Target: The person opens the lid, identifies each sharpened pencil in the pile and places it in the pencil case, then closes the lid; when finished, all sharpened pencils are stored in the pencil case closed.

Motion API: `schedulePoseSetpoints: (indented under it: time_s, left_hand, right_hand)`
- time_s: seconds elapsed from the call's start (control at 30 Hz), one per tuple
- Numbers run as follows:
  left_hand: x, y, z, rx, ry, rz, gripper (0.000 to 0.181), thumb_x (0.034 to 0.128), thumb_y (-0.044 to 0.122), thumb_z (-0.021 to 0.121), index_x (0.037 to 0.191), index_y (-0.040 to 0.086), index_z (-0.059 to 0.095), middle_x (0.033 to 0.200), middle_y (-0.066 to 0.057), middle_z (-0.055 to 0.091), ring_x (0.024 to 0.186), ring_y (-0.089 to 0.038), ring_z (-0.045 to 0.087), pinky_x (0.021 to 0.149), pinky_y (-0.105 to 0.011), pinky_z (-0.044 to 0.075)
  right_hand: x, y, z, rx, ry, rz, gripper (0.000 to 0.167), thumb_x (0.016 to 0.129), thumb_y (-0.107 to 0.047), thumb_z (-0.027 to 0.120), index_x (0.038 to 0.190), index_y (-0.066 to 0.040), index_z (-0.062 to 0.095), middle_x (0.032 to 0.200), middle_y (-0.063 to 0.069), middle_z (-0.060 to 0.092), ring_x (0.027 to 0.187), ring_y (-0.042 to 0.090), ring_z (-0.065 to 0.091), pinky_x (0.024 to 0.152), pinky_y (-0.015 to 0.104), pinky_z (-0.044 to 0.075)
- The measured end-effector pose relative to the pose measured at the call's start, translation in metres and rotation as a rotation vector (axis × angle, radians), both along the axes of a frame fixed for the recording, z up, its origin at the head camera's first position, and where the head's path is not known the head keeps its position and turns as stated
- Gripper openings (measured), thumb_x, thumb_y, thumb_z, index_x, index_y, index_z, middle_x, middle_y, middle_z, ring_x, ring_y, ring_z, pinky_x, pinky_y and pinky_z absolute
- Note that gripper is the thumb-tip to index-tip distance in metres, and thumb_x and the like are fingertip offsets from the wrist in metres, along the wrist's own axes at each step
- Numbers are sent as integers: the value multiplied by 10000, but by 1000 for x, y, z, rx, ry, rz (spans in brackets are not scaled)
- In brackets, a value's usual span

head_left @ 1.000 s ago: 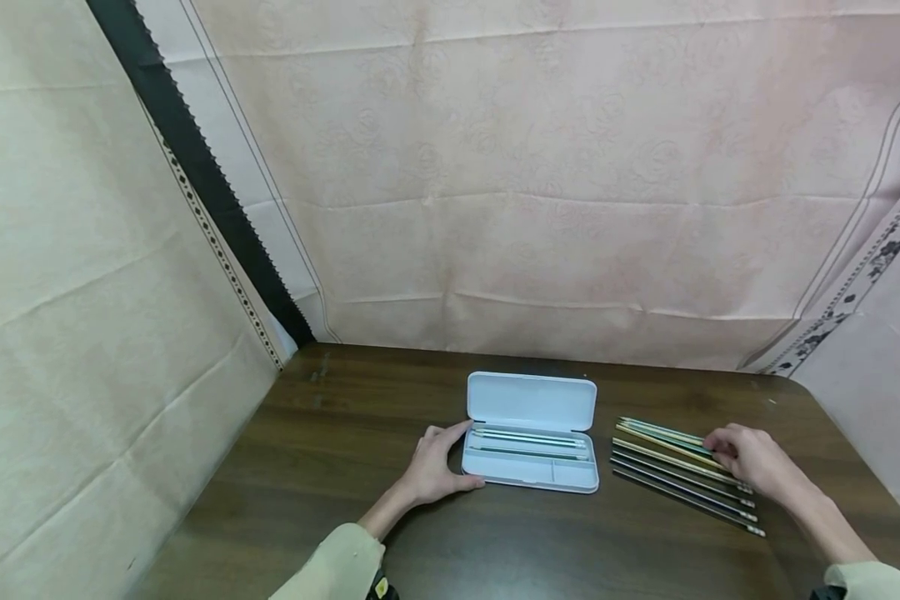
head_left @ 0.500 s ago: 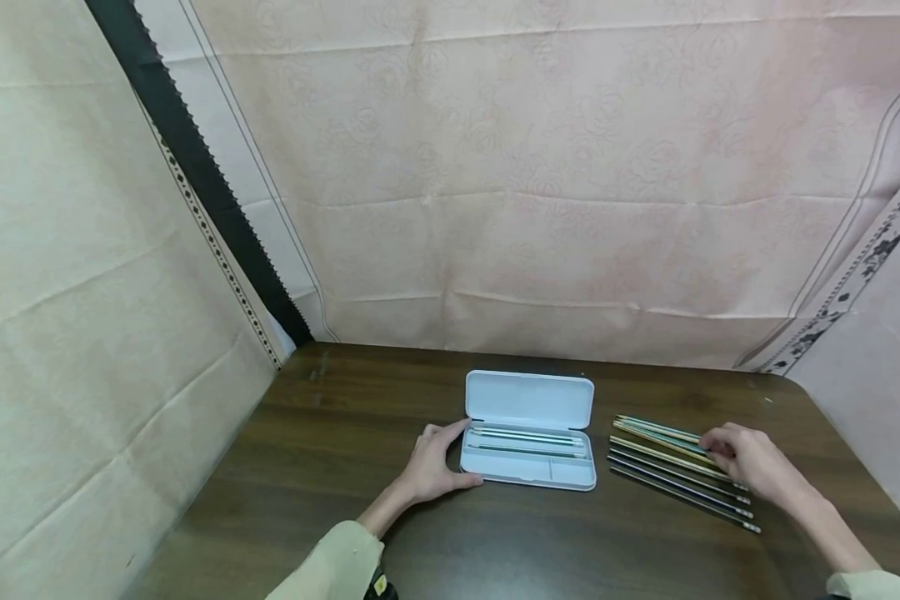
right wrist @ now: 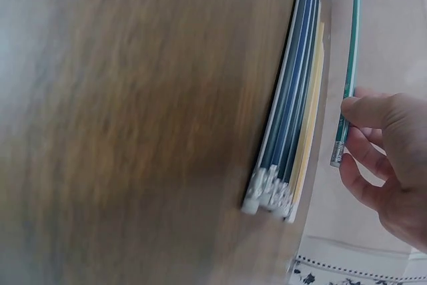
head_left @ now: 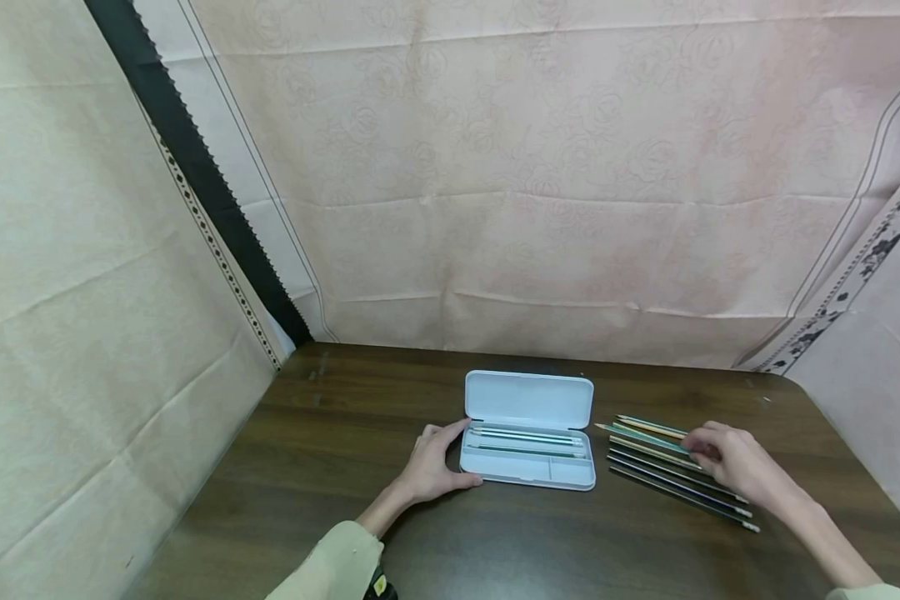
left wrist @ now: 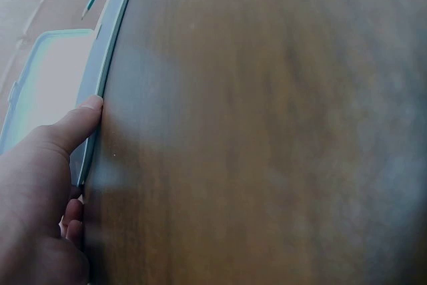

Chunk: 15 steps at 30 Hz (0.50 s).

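The slim green wooden pencil with a silver eraser end [right wrist: 351, 51] is pinched in our right hand [right wrist: 393, 145], thumb and fingers closed on the barrel just ahead of the eraser. It is right of the open pale-blue plastic pencil case [head_left: 528, 398], tip pointing left, and looks lifted apart from the row of dark and yellow pencils [right wrist: 293, 98] on the brown wooden bench [head_left: 285, 450]. We judge it light and stiff, its painted barrel smooth enough to twist, its sharpened tip the fragile part. Held this far back, it is probably tip-heavy; a pinch nearer the middle should balance better. Our left hand [head_left: 431, 471] holds the case's left end, thumb near, fingers far; the thin shell seems to want only light pressure.
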<state>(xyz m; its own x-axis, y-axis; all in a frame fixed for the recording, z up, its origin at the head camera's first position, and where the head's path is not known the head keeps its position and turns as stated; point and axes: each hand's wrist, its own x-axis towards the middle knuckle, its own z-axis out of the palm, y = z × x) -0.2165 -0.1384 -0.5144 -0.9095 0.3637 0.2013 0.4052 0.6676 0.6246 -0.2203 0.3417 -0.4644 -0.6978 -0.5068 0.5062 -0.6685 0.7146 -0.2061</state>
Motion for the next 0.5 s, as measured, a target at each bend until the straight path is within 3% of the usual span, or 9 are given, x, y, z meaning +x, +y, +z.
schedulePoseSetpoints:
  time_s: [0.5]
  left_hand:
    - [1, 0, 1, -5, -10, -1, 894, 780, 457, 844, 1514, 137, 446, 1463, -26, 507, 1115, -221, 409, 890, -437, 359]
  right_hand:
    - [0, -36, 5, -45, 32, 110, 358, 620, 155, 819, 860, -94, 726, 797, -85, 615, 690, 11, 531, 574, 203, 447]
